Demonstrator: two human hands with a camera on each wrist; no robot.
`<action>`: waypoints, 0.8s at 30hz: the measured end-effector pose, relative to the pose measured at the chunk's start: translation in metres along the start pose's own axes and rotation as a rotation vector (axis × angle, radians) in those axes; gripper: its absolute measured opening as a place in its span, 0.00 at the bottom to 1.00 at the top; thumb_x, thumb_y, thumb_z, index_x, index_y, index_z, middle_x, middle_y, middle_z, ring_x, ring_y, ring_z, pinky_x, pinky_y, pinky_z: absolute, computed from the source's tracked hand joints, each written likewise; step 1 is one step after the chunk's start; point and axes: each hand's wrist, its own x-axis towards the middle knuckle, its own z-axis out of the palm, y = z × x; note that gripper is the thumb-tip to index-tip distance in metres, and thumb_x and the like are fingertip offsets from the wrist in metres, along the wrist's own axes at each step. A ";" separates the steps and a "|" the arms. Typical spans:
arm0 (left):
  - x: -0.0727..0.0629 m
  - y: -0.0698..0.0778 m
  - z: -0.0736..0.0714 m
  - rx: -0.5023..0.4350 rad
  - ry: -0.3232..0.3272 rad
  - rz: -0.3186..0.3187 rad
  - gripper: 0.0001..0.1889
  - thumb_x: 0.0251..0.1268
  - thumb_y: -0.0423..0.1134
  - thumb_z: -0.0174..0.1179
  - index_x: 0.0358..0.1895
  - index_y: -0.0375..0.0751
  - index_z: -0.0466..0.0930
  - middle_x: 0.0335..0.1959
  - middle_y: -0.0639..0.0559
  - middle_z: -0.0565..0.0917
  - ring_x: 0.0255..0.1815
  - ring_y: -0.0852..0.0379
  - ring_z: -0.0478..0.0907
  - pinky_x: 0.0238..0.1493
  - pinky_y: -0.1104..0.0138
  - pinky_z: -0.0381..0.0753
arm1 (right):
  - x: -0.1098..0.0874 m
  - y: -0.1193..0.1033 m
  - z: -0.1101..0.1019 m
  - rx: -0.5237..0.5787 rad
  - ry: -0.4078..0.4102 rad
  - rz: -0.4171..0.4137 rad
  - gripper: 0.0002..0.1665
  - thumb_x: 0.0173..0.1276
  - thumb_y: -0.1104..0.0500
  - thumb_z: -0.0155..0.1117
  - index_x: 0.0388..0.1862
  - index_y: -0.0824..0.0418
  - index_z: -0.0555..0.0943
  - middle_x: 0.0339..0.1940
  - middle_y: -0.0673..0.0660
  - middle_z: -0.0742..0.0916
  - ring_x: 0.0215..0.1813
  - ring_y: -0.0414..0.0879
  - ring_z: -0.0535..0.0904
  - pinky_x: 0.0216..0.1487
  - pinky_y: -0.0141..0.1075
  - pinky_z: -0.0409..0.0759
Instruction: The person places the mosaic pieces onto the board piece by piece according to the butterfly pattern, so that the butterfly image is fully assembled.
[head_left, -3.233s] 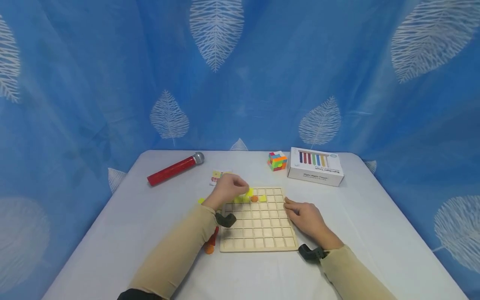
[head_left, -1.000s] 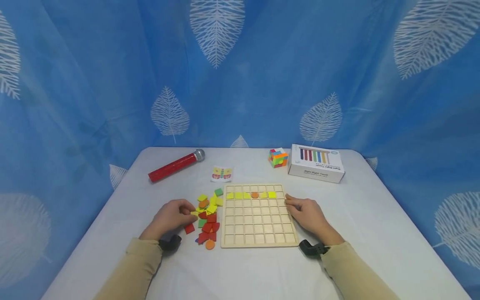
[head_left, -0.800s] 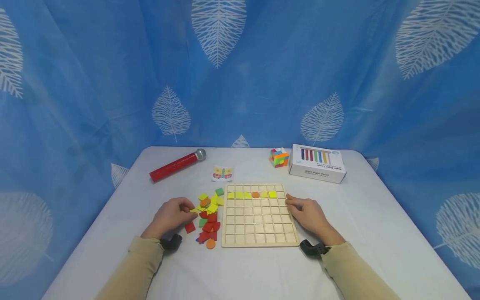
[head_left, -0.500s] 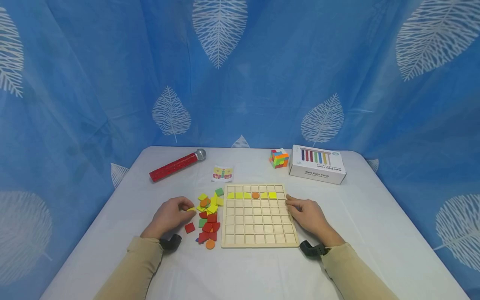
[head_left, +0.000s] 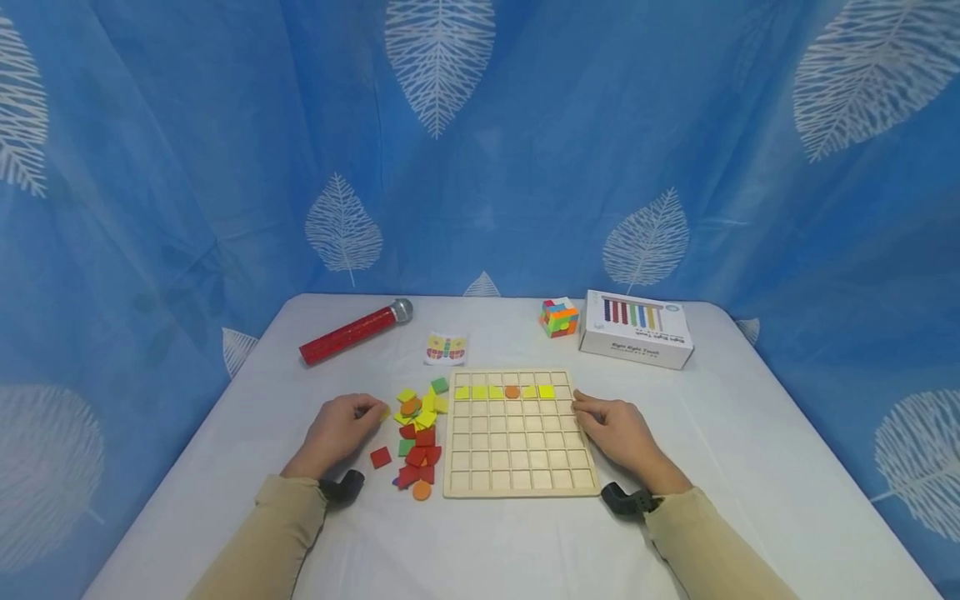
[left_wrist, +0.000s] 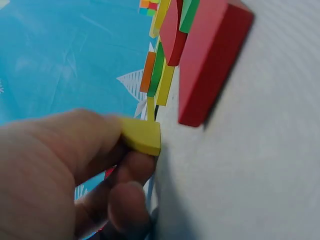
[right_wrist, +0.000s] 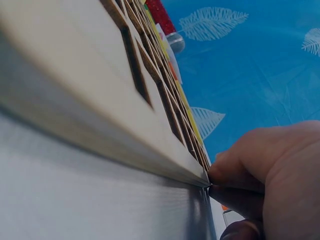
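My left hand (head_left: 341,433) pinches a yellow quarter-circle tile (left_wrist: 142,134) between thumb and fingers, just left of the loose tiles. In the left wrist view its curved edge shows. The wooden grid board (head_left: 517,437) lies in front of me, with yellow tiles (head_left: 546,392) and an orange round tile (head_left: 512,392) in its second row from the back. At the board's right edge my right hand (head_left: 618,433) rests its fingertips, the fingers fairly straight. In the right wrist view the fingertips (right_wrist: 217,170) meet the board's rim.
Loose red, yellow, green and orange tiles (head_left: 424,437) are heaped left of the board; a red square tile (head_left: 380,457) lies apart. Behind are a butterfly pattern card (head_left: 446,350), a red microphone (head_left: 352,333), a puzzle cube (head_left: 558,318) and a white box (head_left: 636,329).
My left hand has moved from the board's back row to the loose tiles and drawn a yellow tile slightly away from them. Another yellow tile now sits in the row. My right hand has stayed.
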 end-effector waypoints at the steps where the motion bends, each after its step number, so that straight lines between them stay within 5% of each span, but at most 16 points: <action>1: 0.001 0.000 0.000 0.003 0.009 0.005 0.13 0.71 0.46 0.65 0.52 0.45 0.87 0.49 0.50 0.87 0.51 0.50 0.80 0.58 0.50 0.82 | 0.000 0.000 0.000 0.000 -0.001 0.001 0.19 0.75 0.55 0.63 0.59 0.62 0.86 0.67 0.55 0.83 0.70 0.57 0.78 0.69 0.56 0.73; 9: 0.006 -0.004 0.000 0.013 0.023 -0.003 0.16 0.70 0.43 0.65 0.59 0.48 0.85 0.52 0.48 0.85 0.52 0.49 0.79 0.56 0.51 0.82 | 0.001 0.000 -0.001 -0.001 -0.007 0.014 0.18 0.75 0.55 0.63 0.59 0.61 0.86 0.68 0.55 0.82 0.70 0.57 0.77 0.70 0.56 0.73; 17: 0.008 -0.004 -0.003 -0.044 0.021 -0.064 0.14 0.67 0.41 0.65 0.53 0.46 0.81 0.43 0.49 0.85 0.40 0.52 0.79 0.46 0.57 0.82 | 0.002 -0.002 -0.002 0.001 -0.015 0.016 0.18 0.75 0.55 0.62 0.59 0.61 0.86 0.68 0.55 0.82 0.71 0.57 0.77 0.70 0.56 0.72; 24: 0.007 -0.005 -0.005 -0.053 0.011 -0.049 0.13 0.67 0.41 0.66 0.52 0.47 0.82 0.44 0.50 0.86 0.42 0.51 0.79 0.46 0.59 0.82 | 0.001 -0.001 -0.001 -0.004 -0.009 0.022 0.18 0.75 0.55 0.62 0.58 0.61 0.86 0.68 0.55 0.82 0.71 0.57 0.77 0.70 0.56 0.72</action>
